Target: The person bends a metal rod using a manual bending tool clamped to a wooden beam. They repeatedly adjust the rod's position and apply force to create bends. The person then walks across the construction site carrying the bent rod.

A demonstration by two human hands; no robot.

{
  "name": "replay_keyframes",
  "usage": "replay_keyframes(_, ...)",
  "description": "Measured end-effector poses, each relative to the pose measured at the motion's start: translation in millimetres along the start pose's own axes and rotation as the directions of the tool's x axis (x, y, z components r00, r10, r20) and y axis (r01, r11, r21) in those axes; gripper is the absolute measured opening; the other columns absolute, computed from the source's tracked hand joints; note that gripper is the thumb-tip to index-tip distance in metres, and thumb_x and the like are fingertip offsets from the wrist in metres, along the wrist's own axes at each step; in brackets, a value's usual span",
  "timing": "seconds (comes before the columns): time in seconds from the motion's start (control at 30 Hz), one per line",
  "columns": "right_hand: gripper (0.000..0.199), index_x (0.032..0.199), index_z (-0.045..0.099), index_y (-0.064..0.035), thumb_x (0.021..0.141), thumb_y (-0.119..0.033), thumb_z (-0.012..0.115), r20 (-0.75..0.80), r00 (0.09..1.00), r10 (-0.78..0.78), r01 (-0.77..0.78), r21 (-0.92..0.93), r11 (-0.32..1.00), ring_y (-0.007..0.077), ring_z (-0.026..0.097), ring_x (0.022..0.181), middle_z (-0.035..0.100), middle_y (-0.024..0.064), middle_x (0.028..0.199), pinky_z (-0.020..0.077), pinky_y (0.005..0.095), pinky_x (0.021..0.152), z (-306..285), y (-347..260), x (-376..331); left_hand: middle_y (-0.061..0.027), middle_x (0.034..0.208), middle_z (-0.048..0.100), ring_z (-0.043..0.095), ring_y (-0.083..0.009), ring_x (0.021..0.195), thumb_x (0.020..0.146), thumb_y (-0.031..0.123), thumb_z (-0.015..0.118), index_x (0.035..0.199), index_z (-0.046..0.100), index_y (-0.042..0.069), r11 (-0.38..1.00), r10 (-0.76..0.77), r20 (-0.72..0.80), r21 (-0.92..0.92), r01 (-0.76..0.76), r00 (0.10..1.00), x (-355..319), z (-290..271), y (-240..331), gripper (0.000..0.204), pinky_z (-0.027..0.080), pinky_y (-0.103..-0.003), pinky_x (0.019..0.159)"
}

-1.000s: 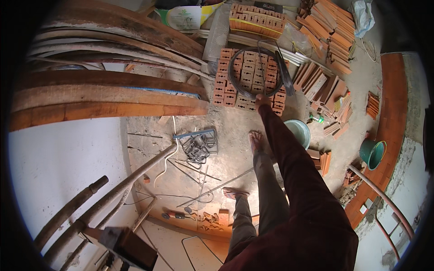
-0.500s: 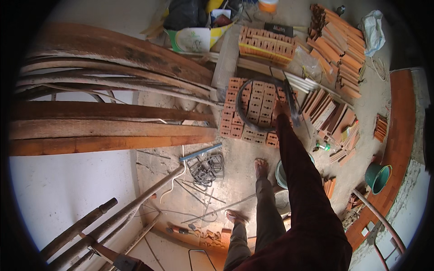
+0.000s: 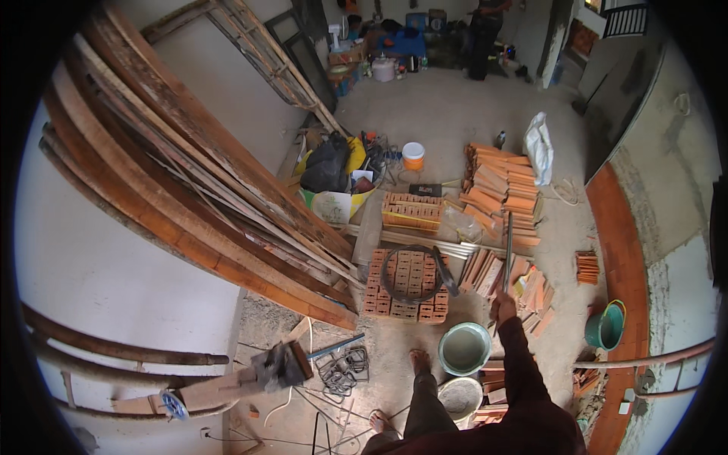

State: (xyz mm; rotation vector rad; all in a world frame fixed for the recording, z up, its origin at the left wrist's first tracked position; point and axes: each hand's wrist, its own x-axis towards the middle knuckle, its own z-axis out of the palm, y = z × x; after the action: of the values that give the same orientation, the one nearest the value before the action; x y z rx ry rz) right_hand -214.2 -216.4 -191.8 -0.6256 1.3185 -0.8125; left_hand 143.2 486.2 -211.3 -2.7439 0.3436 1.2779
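My right hand [image 3: 503,308] is closed around a thin dark metal rod [image 3: 508,254], which points away from me above the pile of broken tiles. Whether it is one rod or more I cannot tell. Just left of the hand, a coil of black hose or wire [image 3: 387,280] lies on a stack of hollow red bricks [image 3: 376,303]. A round tub [image 3: 465,349] of greyish liquid stands below the hand, near my feet. My left hand is out of view.
Long wooden planks [image 3: 227,246] slope down from the left. A second bucket [image 3: 460,398] stands beside my leg. Stacked orange tiles [image 3: 519,193], a green bucket [image 3: 605,326] and a white sack [image 3: 539,150] are on the right. A person [image 3: 485,38] stands far back.
My right hand has come away from the brick stack toward the right, with the rod in it. The coil stays on the bricks. The view has tilted up, showing more of the room.
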Motion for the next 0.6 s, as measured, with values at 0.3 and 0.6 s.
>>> replay_keyframes(0.3, 0.054, 0.057, 0.045, -0.0131, 0.092, -0.054, 0.048, -0.359, 0.933, -0.018, -0.134, -0.393, 0.91, 0.0155, 0.041, 0.036, 0.045, 0.0011, 0.051, 0.0308, 0.0329, 0.033, -93.5, 187.0, -269.7, -0.0202, 0.109, 0.063, 0.06, -0.0391, 0.102, 0.095, 0.033, 0.037, 0.109, 0.062, 0.011, 0.648, 0.472, 0.284, 0.53, -0.547, 0.835, 109.8, 5.4, -74.7, 0.037, 0.048, -0.051, 0.087)
replay_keyframes(0.6, 0.054, 0.054, 0.049, -0.0075, 0.091, -0.047, 0.052, -0.302, 0.921, -0.247, 0.096, -0.438, 0.894, 0.0168, 0.043, 0.039, 0.045, 0.0023, 0.046, 0.0331, 0.0357, 0.04, -94.1, 276.7, -377.3, -0.0195, 0.086, 0.063, 0.059, -0.0404, 0.092, 0.091, 0.046, 0.046, 0.086, 0.064, 0.005, 0.696, 0.718, -0.028, 0.019, -0.717, 0.696, 19.3, -0.8, 26.4, 0.044, 0.046, -0.05, 0.077)
